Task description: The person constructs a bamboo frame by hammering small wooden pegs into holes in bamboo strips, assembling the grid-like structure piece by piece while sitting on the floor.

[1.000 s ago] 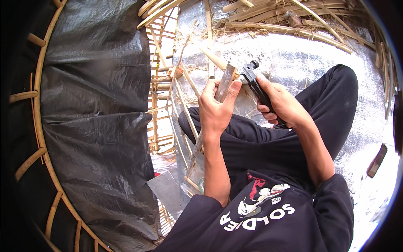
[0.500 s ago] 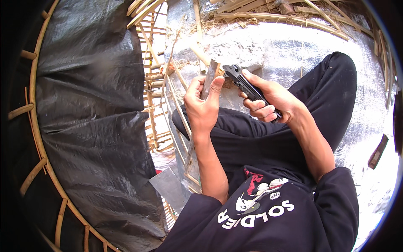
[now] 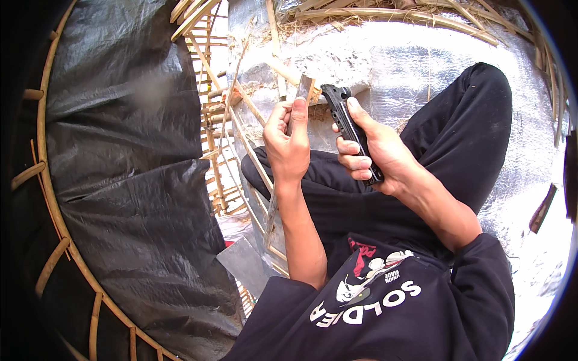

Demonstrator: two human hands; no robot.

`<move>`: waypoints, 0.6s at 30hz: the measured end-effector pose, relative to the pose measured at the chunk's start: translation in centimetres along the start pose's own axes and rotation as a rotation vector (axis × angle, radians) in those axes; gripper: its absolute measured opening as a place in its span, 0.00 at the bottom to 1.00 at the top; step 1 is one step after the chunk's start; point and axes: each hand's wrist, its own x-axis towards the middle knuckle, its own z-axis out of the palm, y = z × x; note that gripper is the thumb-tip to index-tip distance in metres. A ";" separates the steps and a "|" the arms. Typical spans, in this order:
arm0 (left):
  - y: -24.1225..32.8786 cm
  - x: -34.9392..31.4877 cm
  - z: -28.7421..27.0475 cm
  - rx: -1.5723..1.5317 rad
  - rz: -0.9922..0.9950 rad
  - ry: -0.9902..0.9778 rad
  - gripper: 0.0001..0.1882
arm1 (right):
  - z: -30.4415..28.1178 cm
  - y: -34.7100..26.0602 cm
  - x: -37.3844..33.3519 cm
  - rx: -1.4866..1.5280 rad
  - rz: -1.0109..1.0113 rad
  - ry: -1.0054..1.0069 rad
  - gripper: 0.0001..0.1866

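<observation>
My left hand is closed around a short flat strip of bamboo, its thumb laid along the face. The strip stands nearly upright, with a dark grey face and a pale edge; its lower part is hidden in my fingers. To the right, my right hand is wrapped round a black hand tool with a slim handle and small holes along it, perhaps a folding knife or multi-tool. The tool's head points up toward the strip, a small gap apart from it. No blade can be made out.
My crossed legs lie under the hands on silvery foil sheeting. Split bamboo strips and shavings lie at the far side. Black plastic sheeting covers the left, beside a bamboo lattice. A dark wood piece lies at right.
The black tool has turned more upright and shifted slightly left and down with my right hand. My left hand, still holding the bamboo strip, has moved slightly left. The view has shifted a little.
</observation>
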 end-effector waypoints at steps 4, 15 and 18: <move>-0.2 0.1 0.0 0.030 0.012 0.021 0.19 | 0.8 0.1 -0.3 0.029 -0.016 0.022 0.25; -0.1 0.0 -0.8 0.017 0.011 0.023 0.18 | 3.3 2.6 -0.5 0.067 -0.107 0.079 0.26; -0.1 0.1 -0.8 0.052 0.031 0.052 0.19 | 3.8 2.9 -0.4 0.060 -0.130 0.088 0.26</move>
